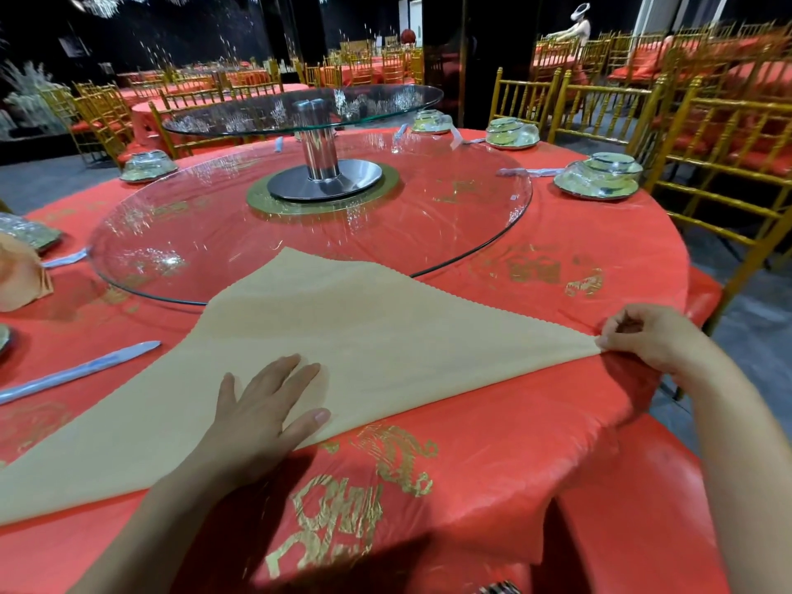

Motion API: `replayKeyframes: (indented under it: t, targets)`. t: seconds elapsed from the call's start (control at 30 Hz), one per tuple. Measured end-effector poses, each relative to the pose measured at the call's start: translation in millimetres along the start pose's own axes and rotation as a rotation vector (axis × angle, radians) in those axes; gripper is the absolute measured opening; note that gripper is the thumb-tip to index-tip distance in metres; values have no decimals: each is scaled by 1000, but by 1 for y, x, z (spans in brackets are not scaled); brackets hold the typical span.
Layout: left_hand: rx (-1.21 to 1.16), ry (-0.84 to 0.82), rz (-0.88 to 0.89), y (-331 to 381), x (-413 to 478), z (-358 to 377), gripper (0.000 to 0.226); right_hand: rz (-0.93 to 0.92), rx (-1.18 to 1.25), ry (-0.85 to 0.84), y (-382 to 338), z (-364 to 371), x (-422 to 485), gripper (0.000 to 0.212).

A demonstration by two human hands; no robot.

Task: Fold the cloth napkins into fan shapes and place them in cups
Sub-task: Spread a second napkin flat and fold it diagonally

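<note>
Tan napkin (385,336), spread flat as a broad triangle on the near side of the red table (557,259). Apex pointing away, lying over the rim of the glass turntable (428,216). Long edge running from lower left, out of frame, to the right corner. Upper right edge finely scalloped. Right corner pinched taut by right hand (643,336); left hand (261,405) flat, fingers spread, pressing near the long edge. Second napkin (19,278), peach, bunched at far left, partly cut off.

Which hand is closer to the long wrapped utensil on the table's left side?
Left. The left hand lies flat on the napkin, right of the wrapped utensil; the right hand pinches the napkin's corner far to the right.
</note>
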State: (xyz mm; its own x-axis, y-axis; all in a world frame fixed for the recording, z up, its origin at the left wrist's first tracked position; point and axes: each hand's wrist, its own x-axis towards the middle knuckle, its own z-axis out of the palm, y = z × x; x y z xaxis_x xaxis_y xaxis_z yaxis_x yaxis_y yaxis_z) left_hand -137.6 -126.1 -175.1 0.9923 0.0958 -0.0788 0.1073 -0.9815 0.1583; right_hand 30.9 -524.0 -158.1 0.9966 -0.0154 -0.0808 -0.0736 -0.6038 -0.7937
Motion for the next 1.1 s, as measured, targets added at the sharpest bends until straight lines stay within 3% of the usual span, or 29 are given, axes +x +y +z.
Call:
replayKeyframes:
  t: [0.2, 0.3, 0.37, 0.5, 0.6, 0.67, 0.73, 0.83, 0.93, 1.1]
  targets:
    - [41, -10, 62, 2, -4, -4, 117, -20, -92, -6, 0, 0, 2, 28]
    - [-47, 40, 271, 13, 8, -12, 67, -9, -120, -8, -1, 0, 3, 28]
    - [-88, 122, 455, 34, 18, -13, 47, -10, -126, -8, -2, -1, 3, 28]
    - [-67, 21, 606, 98, 35, -7, 60, -3, -130, 0, -3, -1, 2, 26]
    - [5, 2, 586, 117, 44, 1, 70, 10, -138, -10, -5, 0, -1, 26]
    - [11, 9, 562, 116, 45, 9, 72, 8, -262, 50, -9, 3, -7, 11]
    - [1, 14, 546, 114, 44, 14, 71, -29, -528, 201, -15, 17, -17, 29]
    - [-36, 52, 559, 111, 46, 19, 78, -316, -649, 319, -35, 63, -40, 58]
    - [-34, 22, 558, 110, 47, 21, 82, -506, -785, 156, -48, 100, -52, 69]
    - [-7, -47, 526, 110, 47, 20, 86, -188, -840, -93, -31, 78, -39, 74]
